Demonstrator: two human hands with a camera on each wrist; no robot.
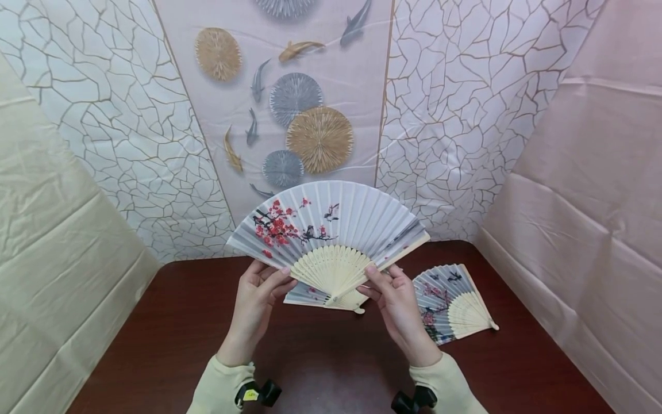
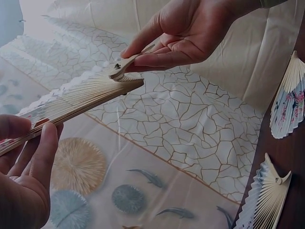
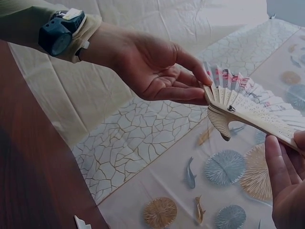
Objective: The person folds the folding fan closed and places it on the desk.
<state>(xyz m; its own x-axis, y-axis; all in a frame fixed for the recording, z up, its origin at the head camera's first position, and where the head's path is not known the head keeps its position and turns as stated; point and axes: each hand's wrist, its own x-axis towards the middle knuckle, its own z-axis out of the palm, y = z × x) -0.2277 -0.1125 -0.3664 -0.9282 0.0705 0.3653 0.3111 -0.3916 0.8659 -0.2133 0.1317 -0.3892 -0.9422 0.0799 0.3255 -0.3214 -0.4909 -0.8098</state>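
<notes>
Cream fabric sleeves point(image 1: 219, 382) lie nearest; left hand point(image 1: 260, 294) and right hand point(image 1: 396, 298) pinch opposite sides of a white, blossom-printed pleated fan point(image 1: 333, 233) above the dark-red wooden bench point(image 1: 320, 356). Likely light, fragile; grip its stiffer outer sticks point(image 1: 408, 250).

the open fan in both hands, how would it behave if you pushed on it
The open fan is probably light for its size, built of thin slats and a pleated leaf. That leaf likely gives easily and might tear if poked. Pushing the sides together would probably fold it, since the slats meet at one pivot.
</notes>
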